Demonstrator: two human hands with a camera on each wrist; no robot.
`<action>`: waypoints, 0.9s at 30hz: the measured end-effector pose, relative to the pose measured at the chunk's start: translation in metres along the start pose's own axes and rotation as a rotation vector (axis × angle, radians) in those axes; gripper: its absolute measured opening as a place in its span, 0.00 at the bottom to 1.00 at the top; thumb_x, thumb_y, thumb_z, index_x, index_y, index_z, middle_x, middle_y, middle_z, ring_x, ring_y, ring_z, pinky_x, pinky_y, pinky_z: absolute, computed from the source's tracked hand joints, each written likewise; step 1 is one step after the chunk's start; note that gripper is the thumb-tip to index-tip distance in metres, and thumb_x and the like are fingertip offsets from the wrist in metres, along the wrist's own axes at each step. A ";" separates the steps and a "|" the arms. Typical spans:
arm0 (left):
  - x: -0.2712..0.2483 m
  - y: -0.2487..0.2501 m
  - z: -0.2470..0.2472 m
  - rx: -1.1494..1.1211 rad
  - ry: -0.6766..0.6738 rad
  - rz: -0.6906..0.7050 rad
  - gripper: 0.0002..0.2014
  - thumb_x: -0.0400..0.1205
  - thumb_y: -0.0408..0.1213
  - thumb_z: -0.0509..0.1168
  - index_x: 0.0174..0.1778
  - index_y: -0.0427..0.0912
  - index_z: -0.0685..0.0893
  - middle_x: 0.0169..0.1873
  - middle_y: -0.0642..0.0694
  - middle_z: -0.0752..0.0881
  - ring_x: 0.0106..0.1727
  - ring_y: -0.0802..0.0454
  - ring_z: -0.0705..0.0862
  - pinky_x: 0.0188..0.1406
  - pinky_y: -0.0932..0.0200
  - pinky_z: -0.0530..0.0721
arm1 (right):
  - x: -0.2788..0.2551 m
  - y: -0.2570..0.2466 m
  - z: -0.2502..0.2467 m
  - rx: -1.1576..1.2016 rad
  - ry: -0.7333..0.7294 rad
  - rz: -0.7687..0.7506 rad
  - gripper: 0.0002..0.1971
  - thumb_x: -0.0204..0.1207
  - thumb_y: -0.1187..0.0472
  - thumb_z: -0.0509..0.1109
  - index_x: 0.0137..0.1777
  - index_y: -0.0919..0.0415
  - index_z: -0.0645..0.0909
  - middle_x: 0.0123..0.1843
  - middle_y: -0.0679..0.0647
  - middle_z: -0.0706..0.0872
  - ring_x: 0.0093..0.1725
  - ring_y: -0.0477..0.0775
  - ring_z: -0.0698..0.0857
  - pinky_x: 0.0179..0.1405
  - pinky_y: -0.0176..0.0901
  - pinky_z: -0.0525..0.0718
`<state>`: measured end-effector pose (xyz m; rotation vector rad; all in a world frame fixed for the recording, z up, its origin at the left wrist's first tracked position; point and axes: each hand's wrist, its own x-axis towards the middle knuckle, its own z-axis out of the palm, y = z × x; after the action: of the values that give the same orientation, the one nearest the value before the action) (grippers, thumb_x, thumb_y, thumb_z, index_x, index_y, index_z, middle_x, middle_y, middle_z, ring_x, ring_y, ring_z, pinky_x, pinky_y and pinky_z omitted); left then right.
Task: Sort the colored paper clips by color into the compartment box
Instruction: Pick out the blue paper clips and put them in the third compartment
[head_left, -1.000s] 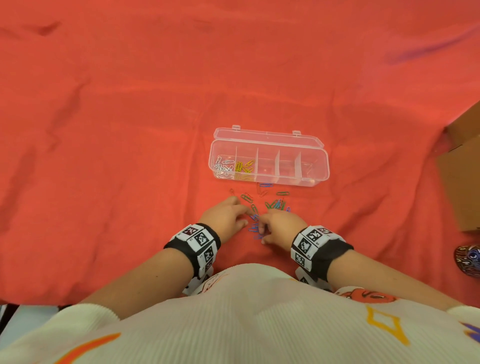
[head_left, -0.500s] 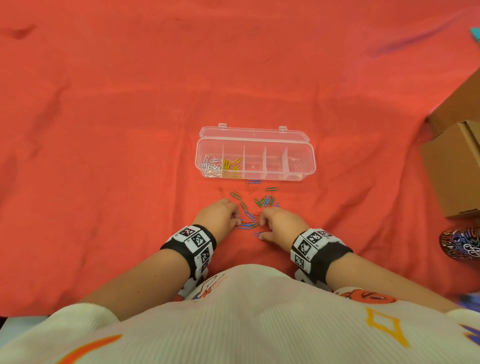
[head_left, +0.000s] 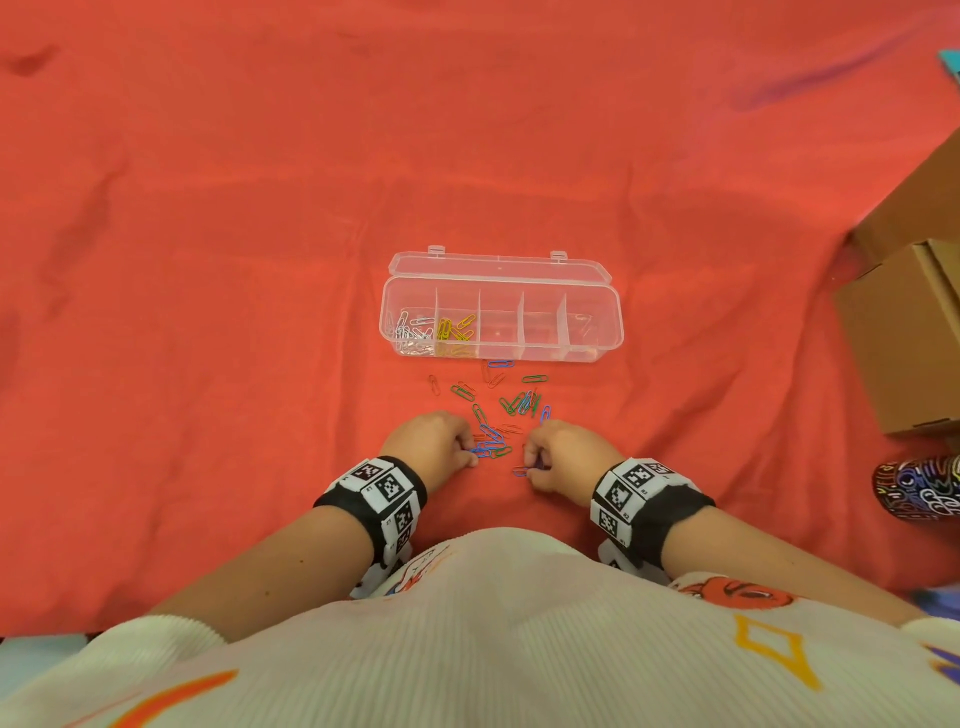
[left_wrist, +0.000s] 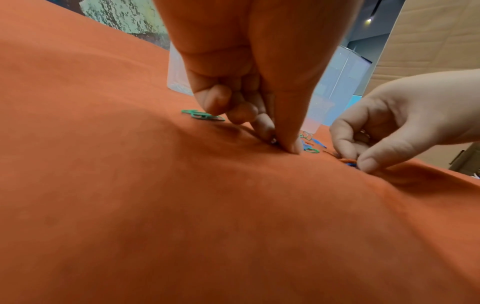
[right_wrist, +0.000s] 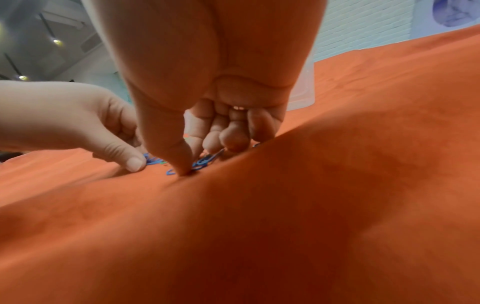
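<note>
The left hand (head_left: 431, 441) rests on the red cloth (head_left: 208, 260), fingers curled, thumb and fingertip pinching at the blue paper clips (head_left: 488, 447). The loose paper clips (head_left: 519, 402) lie between the hands and the compartment box (head_left: 501, 351). The right hand (head_left: 563, 454) is curled, pinching a blue clip (right_wrist: 201, 163) against the cloth.

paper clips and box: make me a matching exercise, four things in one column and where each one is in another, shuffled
Things:
1. white paper clips
2. yellow paper clips
3. green and blue paper clips
4. cardboard box

Places:
A. second compartment from the left
B. loose on the red cloth, in front of the compartment box
C. far right edge of the head view
D. leftmost compartment

Pairs: 1-D, 2-A, 3-B, 4-C
</note>
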<state>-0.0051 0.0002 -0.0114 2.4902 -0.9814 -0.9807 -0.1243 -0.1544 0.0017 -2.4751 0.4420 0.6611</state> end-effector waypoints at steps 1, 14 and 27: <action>0.000 0.000 0.000 0.010 -0.009 0.003 0.08 0.73 0.43 0.72 0.45 0.45 0.85 0.47 0.45 0.87 0.50 0.46 0.84 0.47 0.56 0.78 | -0.001 0.001 -0.001 0.015 0.016 -0.001 0.06 0.71 0.60 0.69 0.47 0.57 0.84 0.43 0.46 0.74 0.42 0.47 0.74 0.44 0.38 0.71; -0.001 0.001 -0.001 0.115 -0.017 0.064 0.07 0.75 0.39 0.65 0.46 0.45 0.85 0.49 0.46 0.87 0.51 0.45 0.85 0.46 0.56 0.79 | -0.008 0.022 -0.018 0.151 0.032 0.071 0.12 0.62 0.49 0.80 0.39 0.52 0.82 0.31 0.43 0.73 0.34 0.47 0.75 0.41 0.44 0.75; 0.000 0.001 -0.003 0.123 -0.032 0.063 0.09 0.74 0.38 0.64 0.48 0.46 0.85 0.50 0.46 0.87 0.52 0.45 0.85 0.49 0.53 0.80 | 0.001 0.007 0.004 0.066 0.068 0.134 0.08 0.70 0.54 0.74 0.46 0.57 0.82 0.44 0.48 0.76 0.52 0.56 0.82 0.50 0.44 0.76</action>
<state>-0.0034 -0.0008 -0.0086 2.5318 -1.1566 -0.9711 -0.1284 -0.1576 -0.0048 -2.4263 0.6506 0.6066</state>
